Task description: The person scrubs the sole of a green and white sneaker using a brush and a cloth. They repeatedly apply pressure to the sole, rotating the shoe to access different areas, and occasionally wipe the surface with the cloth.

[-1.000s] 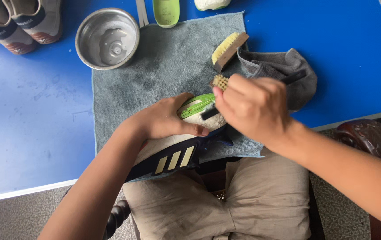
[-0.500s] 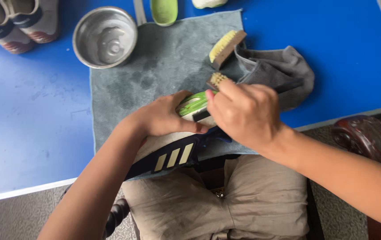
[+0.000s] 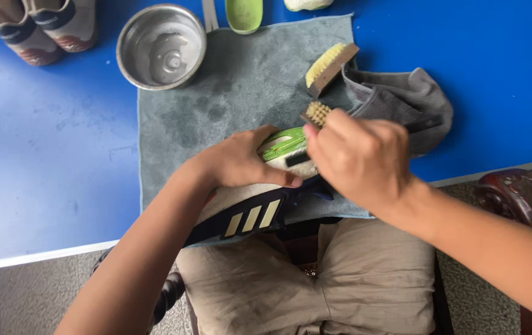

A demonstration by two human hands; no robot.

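A: Left hand (image 3: 238, 162) first. What do I log?

B: I see it wrapped over the shoe (image 3: 250, 208), fingers curled round the top, thumb along the side. Clamped on it.

A: Where's the shoe?

B: At the near edge of the towel (image 3: 229, 93), partly over the table (image 3: 43, 155) edge, above my lap. Dark side with three pale stripes faces me, green part up by the fingers.

A: Right hand (image 3: 359, 158)?

B: Closed round a small brush (image 3: 317, 113). Only the bristle end pokes out past the knuckles, just above the green part of the shoe. Can't tell if bristles touch it.

A: Rest of the table?

B: A bigger brush (image 3: 330, 65) lies on the towel against a bunched grey cloth (image 3: 402, 102). Steel bowl (image 3: 162, 44) sits at the towel's far left corner, a little water in it. Green dish (image 3: 244, 13) beside it at the top edge. Pair of shoes (image 3: 39, 28) at far left, well apart.
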